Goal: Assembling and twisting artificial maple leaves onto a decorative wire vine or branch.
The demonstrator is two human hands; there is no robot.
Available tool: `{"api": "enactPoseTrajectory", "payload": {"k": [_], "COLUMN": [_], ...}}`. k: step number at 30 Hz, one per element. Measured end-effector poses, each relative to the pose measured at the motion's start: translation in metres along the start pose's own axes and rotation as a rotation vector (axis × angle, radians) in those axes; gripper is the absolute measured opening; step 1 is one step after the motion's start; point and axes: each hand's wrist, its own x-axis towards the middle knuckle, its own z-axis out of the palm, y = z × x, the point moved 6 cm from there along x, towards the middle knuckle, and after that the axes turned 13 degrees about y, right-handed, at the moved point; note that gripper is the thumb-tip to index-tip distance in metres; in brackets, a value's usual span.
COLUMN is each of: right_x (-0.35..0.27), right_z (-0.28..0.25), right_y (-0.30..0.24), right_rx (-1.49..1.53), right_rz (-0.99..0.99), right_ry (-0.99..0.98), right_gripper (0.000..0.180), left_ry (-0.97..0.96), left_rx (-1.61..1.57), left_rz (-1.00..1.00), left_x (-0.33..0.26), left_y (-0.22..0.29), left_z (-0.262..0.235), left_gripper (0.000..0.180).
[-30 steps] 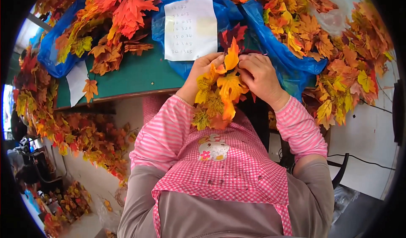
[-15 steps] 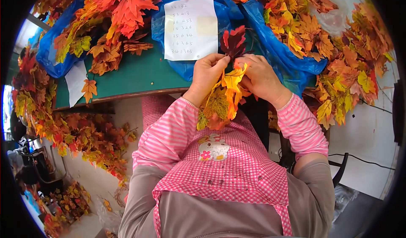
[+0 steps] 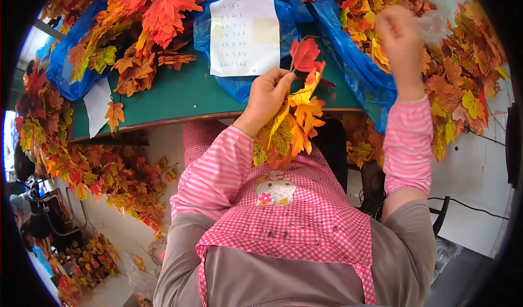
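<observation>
My left hand (image 3: 266,98) pinches the stem of a bunch of artificial maple leaves (image 3: 303,117) above the table's front edge. Yellow and orange leaves hang down from it over my apron. A red leaf (image 3: 306,54) stands up at its top, beside my left fingertips. My right hand (image 3: 402,38) is raised at the right, above a heap of orange leaves (image 3: 400,26). Motion blurs its fingers, so whether it holds anything is not clear.
A white paper with handwriting (image 3: 244,37) lies on a blue plastic bag (image 3: 231,89) on the green table (image 3: 169,102). Red leaves (image 3: 170,12) are piled at the far left. Leaf garlands (image 3: 125,181) hang at the left; another blue bag (image 3: 354,50) lies at right.
My right hand has let go of the bunch and moved up and right toward the orange heap. A bright red leaf now shows at the bunch's top, where a dark red one was.
</observation>
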Motion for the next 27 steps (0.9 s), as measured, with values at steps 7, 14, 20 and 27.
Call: {"api": "enactPoseTrajectory", "payload": {"k": [7,14,20,27], "right_x": [-0.098,-0.121,-0.113,-0.075], "right_z": [0.071,0.07,0.068,0.025], "right_y": [-0.081,-0.087,-0.075,-0.086], "right_rx": [0.298,0.326,0.429,0.44], "right_rz": [-0.06,0.076,0.257,0.28], "right_ry": [-0.532,-0.51,-0.561,-0.322], "right_gripper": [0.032,0.027,0.013,0.014], "left_ry": [-0.07,-0.125,-0.137,-0.092], "left_rx": [-0.078,-0.022,0.038,0.291], "left_rz": [-0.003,0.007,0.007,0.278], "left_x": [-0.004,-0.005,-0.009,-0.019], "left_y": [0.002,0.002,0.004,0.014], "left_z": [0.0,0.0,0.002,0.012], "left_gripper": [0.017,0.018,0.019,0.015]}}
